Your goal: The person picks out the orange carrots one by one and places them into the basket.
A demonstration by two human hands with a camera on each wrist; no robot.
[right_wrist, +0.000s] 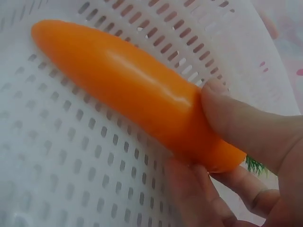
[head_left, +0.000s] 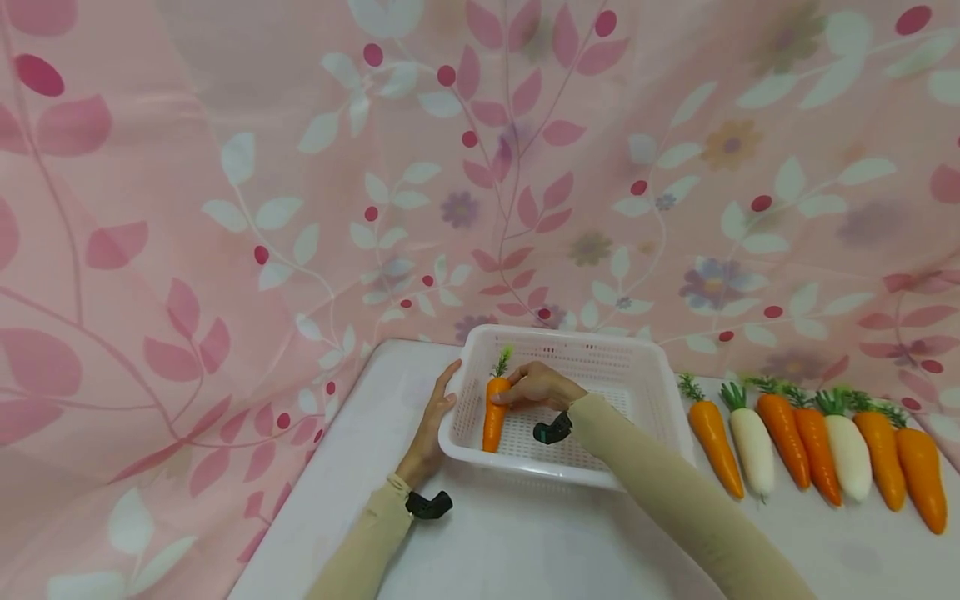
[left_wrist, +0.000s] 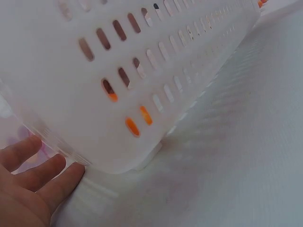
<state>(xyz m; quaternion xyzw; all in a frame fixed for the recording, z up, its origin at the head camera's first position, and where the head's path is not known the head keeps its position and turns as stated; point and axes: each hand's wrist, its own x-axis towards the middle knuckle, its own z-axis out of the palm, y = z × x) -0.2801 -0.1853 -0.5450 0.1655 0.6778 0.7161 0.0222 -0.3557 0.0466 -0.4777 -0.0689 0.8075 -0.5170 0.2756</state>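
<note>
Inside a white perforated plastic basket [head_left: 525, 477], near its left wall, is an orange carrot [head_left: 492, 425] with a green leafy top. My right hand [head_left: 542, 385] pinches it near the leafy end, thumb on one side and fingers on the other. In the right wrist view the carrot [right_wrist: 123, 80] lies close over the basket floor, its tapered tip pointing away from the hand. My left hand [head_left: 427, 429] rests against the outside of the basket's left wall with its fingers extended. In the left wrist view, fingertips [left_wrist: 73, 176] touch the basket's outer side, and orange shows through its slots.
To the basket's right, a row of several carrots [head_left: 717, 450] and white radishes [head_left: 752, 450] lies on the white table [head_left: 480, 542]. A pink floral cloth [head_left: 525, 167] hangs behind the table and along its left side.
</note>
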